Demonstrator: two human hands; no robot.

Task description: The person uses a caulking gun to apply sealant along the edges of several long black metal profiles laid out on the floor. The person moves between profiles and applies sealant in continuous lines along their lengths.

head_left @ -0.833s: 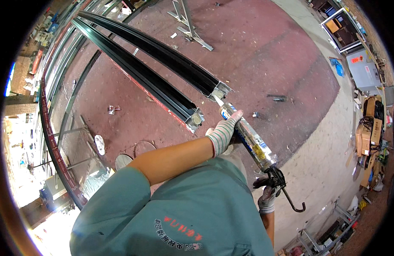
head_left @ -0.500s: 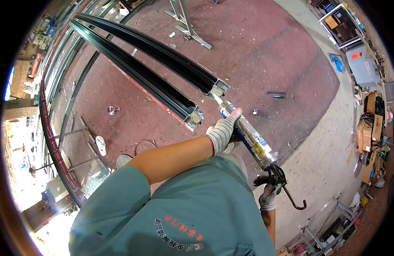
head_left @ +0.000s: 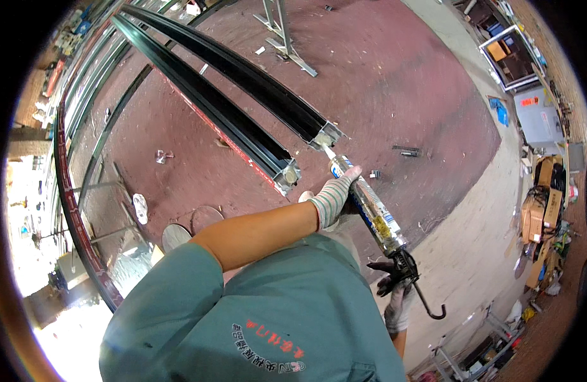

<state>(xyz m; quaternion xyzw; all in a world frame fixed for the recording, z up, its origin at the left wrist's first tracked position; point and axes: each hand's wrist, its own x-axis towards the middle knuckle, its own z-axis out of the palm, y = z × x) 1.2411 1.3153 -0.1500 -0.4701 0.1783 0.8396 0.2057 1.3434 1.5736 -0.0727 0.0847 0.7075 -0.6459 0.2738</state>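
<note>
Gloved, the right hand (head_left: 398, 300) grips a caulking gun (head_left: 373, 207) by its black rear (head_left: 405, 263), the left hand (head_left: 333, 197) by its silver barrel (head_left: 384, 225). Its pale nozzle (head_left: 330, 153) is at the end of a black profile (head_left: 255, 84); beyond is a metal stand (head_left: 285, 35).

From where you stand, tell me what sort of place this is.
Probably a metal-frame fabrication workshop: two long black channel profiles lie side by side, a caulking gun is near their ends, and cardboard boxes are piled at the right.
</note>
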